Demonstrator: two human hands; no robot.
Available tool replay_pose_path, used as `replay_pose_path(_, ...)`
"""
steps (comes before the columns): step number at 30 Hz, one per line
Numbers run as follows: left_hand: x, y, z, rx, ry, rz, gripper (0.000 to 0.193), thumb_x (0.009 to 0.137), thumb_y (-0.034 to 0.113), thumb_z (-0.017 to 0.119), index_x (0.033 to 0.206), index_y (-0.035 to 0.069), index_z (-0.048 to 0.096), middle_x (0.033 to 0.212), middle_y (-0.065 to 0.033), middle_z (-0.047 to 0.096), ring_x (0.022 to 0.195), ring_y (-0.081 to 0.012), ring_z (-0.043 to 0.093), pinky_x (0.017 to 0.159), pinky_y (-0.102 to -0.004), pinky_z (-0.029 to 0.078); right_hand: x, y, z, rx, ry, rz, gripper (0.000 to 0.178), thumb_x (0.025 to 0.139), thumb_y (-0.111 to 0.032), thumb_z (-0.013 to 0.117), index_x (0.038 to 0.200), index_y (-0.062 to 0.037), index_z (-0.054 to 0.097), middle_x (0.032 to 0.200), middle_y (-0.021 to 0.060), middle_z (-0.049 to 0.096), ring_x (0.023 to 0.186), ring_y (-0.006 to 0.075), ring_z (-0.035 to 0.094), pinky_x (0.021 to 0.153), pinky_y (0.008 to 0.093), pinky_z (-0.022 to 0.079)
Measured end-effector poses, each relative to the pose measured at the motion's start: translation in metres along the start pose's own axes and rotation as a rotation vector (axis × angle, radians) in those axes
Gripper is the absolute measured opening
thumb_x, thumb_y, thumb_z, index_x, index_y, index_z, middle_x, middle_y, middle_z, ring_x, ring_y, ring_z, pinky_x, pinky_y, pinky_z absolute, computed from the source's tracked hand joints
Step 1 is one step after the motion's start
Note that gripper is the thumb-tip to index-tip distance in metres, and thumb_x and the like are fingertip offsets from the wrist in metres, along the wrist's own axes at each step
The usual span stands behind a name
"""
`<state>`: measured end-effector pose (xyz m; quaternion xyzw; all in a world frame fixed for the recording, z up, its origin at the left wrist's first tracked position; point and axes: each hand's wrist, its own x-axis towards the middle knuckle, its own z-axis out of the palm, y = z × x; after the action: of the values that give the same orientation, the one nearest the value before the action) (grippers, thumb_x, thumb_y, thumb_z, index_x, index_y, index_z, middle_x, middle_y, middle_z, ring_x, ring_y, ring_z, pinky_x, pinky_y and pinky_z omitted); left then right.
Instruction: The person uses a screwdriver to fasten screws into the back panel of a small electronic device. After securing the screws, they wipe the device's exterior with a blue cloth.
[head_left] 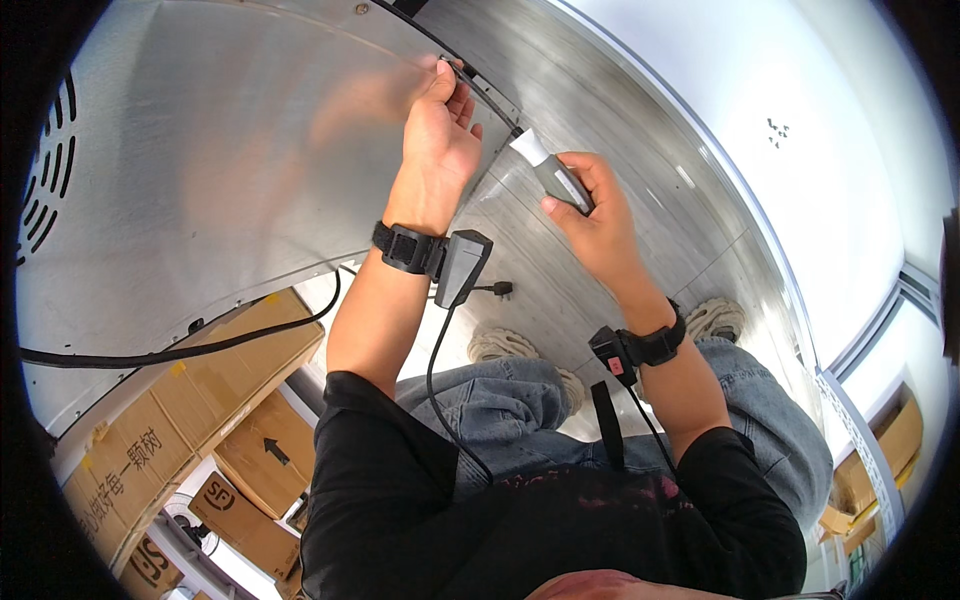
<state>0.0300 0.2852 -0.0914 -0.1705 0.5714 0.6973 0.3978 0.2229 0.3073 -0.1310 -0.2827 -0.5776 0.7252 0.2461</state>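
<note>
Speaker A: Reading from the left, how do we work well at this edge?

Speaker B: At left, our left hand [443, 140] lies along the border of the broad, silver sheet-metal panel [220, 140]. Its thumb and forefinger are drawn together at the far end of the slender screwdriver with a grey, rounded handle and white collar [563, 184]; the other fingers curl loosely. What sits between those tips is too small for us to tell. We judge them best used as a guide, light enough to let the shaft turn.

Speaker A: And toward the right?

Speaker B: Our right hand [603, 225] is closed around the handle, thumb on one side, fingers on the other. Turning seems to be the step in hand. We should press along the shaft's own line, turn in short, even strokes, and ease off if the tip begins to slip.

Speaker A: Where, then, does the screwdriver lie relative to our grip?

Speaker B: From the left fingertips, the dark shaft slants down and rightward, beside the panel's border. The collar sits just beyond the right hand's hold, on its upper left; the handle rests within the hold itself.
</note>
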Motion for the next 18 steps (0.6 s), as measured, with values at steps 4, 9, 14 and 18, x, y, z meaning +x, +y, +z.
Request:
replay_pose_path(4,0.000,0.000,-0.001,0.007,-0.014,-0.014,0.018,0.088,0.039,0.060,0.092,0.023,0.066,0.094,0.0071,0.052,0.097,-0.0115,0.039,0.095,-0.0375,0.021,0.002,-0.006,-0.002,-0.041,0.028,-0.008,0.038,0.079,-0.005,0.066,0.113,-0.0063,0.049,0.095,0.0065,0.058,0.083,0.0143,0.055,0.073,0.0284,0.044)
replay_pose_path(9,0.000,-0.001,-0.002,0.008,-0.025,-0.011,0.018,0.088,0.039,0.059,0.092,0.023,0.066,0.094,0.0063,0.052,0.096,-0.0128,0.040,0.092,-0.0355,0.024,0.002,-0.011,-0.005,-0.314,0.098,-0.058,0.041,0.075,-0.005,0.070,0.112,-0.0059,0.054,0.096,0.0090,0.058,0.083,0.0189,0.057,0.074,0.0306,0.046)
replay_pose_path(14,0.002,0.000,-0.005,0.011,-0.034,0.001,0.017,0.088,0.036,0.060,0.092,0.021,0.065,0.091,0.0064,0.053,0.093,-0.0132,0.042,0.086,-0.0328,0.028,0.002,-0.026,-0.010,-0.400,0.205,-0.102,0.042,0.073,-0.008,0.073,0.113,-0.0062,0.058,0.096,0.0107,0.058,0.080,0.0217,0.059,0.071,0.0319,0.047)
replay_pose_path(18,0.004,0.002,-0.008,0.030,-0.079,-0.028,0.018,0.087,0.037,0.063,0.094,0.021,0.065,0.090,0.0084,0.054,0.093,-0.0099,0.042,0.088,-0.0322,0.026,0.000,-0.024,-0.004,-0.261,0.405,-0.024,0.037,0.076,-0.011,0.073,0.109,-0.0041,0.059,0.095,0.0098,0.058,0.078,0.0177,0.059,0.067,0.0303,0.048)
